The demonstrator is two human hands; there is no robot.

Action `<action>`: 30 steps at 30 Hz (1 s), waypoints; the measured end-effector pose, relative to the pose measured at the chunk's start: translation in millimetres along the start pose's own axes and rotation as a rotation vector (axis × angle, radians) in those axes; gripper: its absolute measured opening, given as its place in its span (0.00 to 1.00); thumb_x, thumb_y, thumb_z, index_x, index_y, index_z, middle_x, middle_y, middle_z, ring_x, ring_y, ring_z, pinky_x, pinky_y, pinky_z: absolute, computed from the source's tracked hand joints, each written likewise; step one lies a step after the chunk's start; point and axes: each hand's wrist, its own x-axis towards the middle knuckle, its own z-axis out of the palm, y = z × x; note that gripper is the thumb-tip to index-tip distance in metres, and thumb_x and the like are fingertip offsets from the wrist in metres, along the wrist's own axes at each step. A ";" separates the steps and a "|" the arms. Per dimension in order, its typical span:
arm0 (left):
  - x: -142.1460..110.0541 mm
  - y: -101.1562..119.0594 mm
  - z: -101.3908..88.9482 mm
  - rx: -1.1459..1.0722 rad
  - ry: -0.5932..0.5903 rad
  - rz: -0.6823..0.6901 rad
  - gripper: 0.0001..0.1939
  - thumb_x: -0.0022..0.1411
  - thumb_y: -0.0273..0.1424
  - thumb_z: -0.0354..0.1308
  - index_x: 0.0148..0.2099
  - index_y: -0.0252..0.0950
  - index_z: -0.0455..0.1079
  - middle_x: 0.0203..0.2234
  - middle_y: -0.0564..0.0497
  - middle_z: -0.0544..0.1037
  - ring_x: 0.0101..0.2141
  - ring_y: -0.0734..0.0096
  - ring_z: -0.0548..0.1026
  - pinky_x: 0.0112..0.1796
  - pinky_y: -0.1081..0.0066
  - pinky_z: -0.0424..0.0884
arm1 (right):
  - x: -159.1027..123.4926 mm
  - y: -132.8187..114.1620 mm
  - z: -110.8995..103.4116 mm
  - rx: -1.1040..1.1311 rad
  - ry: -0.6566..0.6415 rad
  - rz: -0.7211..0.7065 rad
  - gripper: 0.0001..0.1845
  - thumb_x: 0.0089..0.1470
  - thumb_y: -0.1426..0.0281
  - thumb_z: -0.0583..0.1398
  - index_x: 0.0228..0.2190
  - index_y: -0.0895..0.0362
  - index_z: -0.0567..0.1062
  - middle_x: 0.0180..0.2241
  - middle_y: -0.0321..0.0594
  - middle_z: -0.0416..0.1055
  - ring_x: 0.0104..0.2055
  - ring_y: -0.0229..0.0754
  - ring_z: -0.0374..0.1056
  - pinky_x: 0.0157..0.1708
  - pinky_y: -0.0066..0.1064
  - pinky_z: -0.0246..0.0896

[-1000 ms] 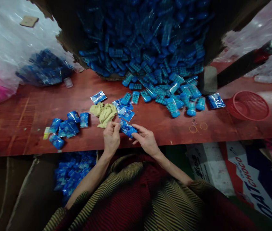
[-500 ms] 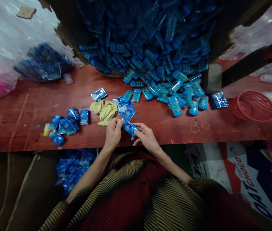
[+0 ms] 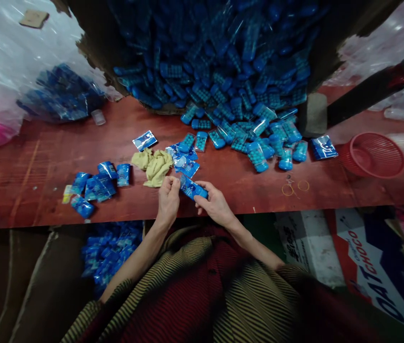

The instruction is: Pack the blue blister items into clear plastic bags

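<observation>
Between my hands, just above the table's front edge, is a blue printed packet (image 3: 190,186), slanting down to the right. My left hand (image 3: 169,196) is closed, its thumb and fingers pinching the packet's upper left end. My right hand (image 3: 216,204) grips the lower right end, thumb on top and fingers beneath. What lies inside the packet is hidden. Right behind it are flat blue printed sleeves (image 3: 186,167) and a crumpled yellow-green cloth (image 3: 156,166). Several blue wrapped packets (image 3: 100,186) lie in a group to the left.
Clear containers of blue pellets (image 3: 257,156) spill from a large dark box at the back. A red plastic basket (image 3: 373,155), a hammer (image 3: 362,97) and a flat blue pack (image 3: 324,147) are at the right. Yellow rubber bands (image 3: 288,188) lie near the front edge.
The right thumb and fingers have shifted slightly on the packet, and its lower right end shows more plain blue. The whole view has moved a little; both hands stay in nearly the same place.
</observation>
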 end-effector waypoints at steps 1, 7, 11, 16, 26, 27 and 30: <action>-2.0 -0.6 2.6 -0.070 0.004 -0.052 0.17 0.50 0.42 0.62 0.32 0.36 0.62 0.22 0.58 0.66 0.22 0.79 0.64 0.27 0.76 0.62 | 0.0 1.0 0.4 0.002 0.008 0.003 0.22 0.49 0.70 0.58 0.48 0.57 0.66 0.20 0.27 0.65 0.15 0.28 0.61 0.16 0.21 0.63; -11.7 -0.4 12.4 -0.304 -0.063 -0.336 0.20 0.42 0.36 0.69 0.37 0.33 0.68 0.25 0.55 0.73 0.23 0.78 0.69 0.27 0.75 0.66 | 0.6 5.1 1.7 -0.014 0.052 -0.074 0.25 0.47 0.68 0.61 0.49 0.55 0.67 0.28 0.32 0.69 0.20 0.30 0.66 0.17 0.21 0.66; -8.4 6.4 7.2 -0.358 -0.098 -0.379 0.20 0.42 0.32 0.69 0.38 0.32 0.69 0.27 0.53 0.75 0.25 0.77 0.71 0.26 0.76 0.67 | 3.3 2.8 -4.6 0.244 -0.143 -0.030 0.29 0.46 0.70 0.61 0.52 0.53 0.66 0.36 0.36 0.72 0.31 0.34 0.71 0.25 0.24 0.71; -8.4 15.6 5.8 -0.417 -0.124 -0.420 0.17 0.44 0.29 0.68 0.38 0.33 0.69 0.27 0.54 0.75 0.25 0.77 0.71 0.25 0.77 0.68 | 5.4 4.4 -9.8 0.378 -0.157 0.017 0.26 0.44 0.70 0.62 0.48 0.55 0.69 0.34 0.35 0.73 0.31 0.35 0.72 0.25 0.24 0.72; -7.7 13.2 5.5 -0.453 -0.177 -0.455 0.13 0.45 0.28 0.67 0.34 0.31 0.69 0.25 0.53 0.75 0.24 0.76 0.71 0.24 0.77 0.68 | 4.6 7.7 -9.3 0.467 -0.120 0.009 0.23 0.43 0.68 0.65 0.43 0.55 0.69 0.32 0.34 0.72 0.29 0.35 0.72 0.24 0.25 0.72; -7.5 14.0 5.5 -0.467 -0.187 -0.460 0.12 0.46 0.27 0.67 0.34 0.31 0.70 0.25 0.53 0.75 0.24 0.77 0.71 0.25 0.77 0.68 | 4.6 7.6 -9.6 0.466 -0.120 0.002 0.23 0.42 0.69 0.65 0.42 0.55 0.69 0.32 0.34 0.72 0.29 0.35 0.72 0.23 0.25 0.72; -7.1 18.5 5.7 -0.502 -0.221 -0.470 0.11 0.47 0.25 0.66 0.36 0.32 0.70 0.28 0.53 0.76 0.26 0.77 0.72 0.30 0.77 0.70 | 4.6 6.7 -10.2 0.442 -0.104 -0.034 0.23 0.40 0.70 0.66 0.41 0.55 0.70 0.34 0.35 0.71 0.31 0.34 0.70 0.24 0.24 0.71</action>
